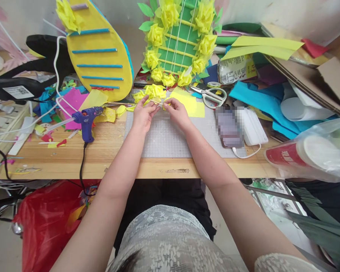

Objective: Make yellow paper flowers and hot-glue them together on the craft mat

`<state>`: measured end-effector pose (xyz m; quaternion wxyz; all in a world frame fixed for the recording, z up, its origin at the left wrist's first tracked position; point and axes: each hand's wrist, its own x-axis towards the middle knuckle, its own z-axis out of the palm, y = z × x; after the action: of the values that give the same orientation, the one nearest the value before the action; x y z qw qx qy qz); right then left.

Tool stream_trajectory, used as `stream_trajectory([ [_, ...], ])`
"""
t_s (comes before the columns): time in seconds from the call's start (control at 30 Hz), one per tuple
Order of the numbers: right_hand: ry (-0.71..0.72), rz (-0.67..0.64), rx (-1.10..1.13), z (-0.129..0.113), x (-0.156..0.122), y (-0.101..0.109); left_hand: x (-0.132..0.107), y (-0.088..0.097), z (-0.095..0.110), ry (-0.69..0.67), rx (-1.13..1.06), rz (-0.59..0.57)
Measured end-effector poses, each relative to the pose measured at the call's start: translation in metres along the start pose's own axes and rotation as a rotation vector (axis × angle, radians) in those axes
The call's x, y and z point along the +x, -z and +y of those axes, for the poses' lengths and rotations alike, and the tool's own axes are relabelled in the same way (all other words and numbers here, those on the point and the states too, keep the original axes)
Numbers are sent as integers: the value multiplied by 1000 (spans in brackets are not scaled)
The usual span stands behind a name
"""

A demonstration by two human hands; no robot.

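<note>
Both hands meet over the grey cutting mat [164, 139]. Between them runs a thin pale stick [158, 102], its left part pinched in the fingers of my left hand [143, 115]. My right hand [176, 110] is closed at the other end, on a small bit of yellow paper mostly hidden by the fingertips. Just behind the hands lie yellow paper flowers [153, 91]. A yellow paper sheet [193, 105] rests on the mat beyond my right hand, with scissors [214, 97] to its right.
At left, a blue glue gun [86, 120] stands near paper scraps. Behind are a yellow board with blue strips [99, 56] and a green panel ringed with yellow flowers [177, 43]. A phone [229, 126], white power bank [251, 126] and bagged red cup [286, 155] sit right.
</note>
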<state>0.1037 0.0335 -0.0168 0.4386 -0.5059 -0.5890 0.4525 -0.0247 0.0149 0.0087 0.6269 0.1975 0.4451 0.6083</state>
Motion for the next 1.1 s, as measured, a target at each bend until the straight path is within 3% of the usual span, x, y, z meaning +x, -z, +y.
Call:
stream_trajectory([
  [0.23,-92,-20,237,-7,-3,1,1,1,-2,-63,47,2],
  [0.57,-151,-20,233,-14,-6,-1,3,-1,-6,-75,-32,80],
  [0.8,-94,-43,119,-10,-7,-5,3,-1,-6,-83,-35,125],
  [1.1,-19,-66,237,-12,-9,-7,1,-1,-1,-103,-58,212],
])
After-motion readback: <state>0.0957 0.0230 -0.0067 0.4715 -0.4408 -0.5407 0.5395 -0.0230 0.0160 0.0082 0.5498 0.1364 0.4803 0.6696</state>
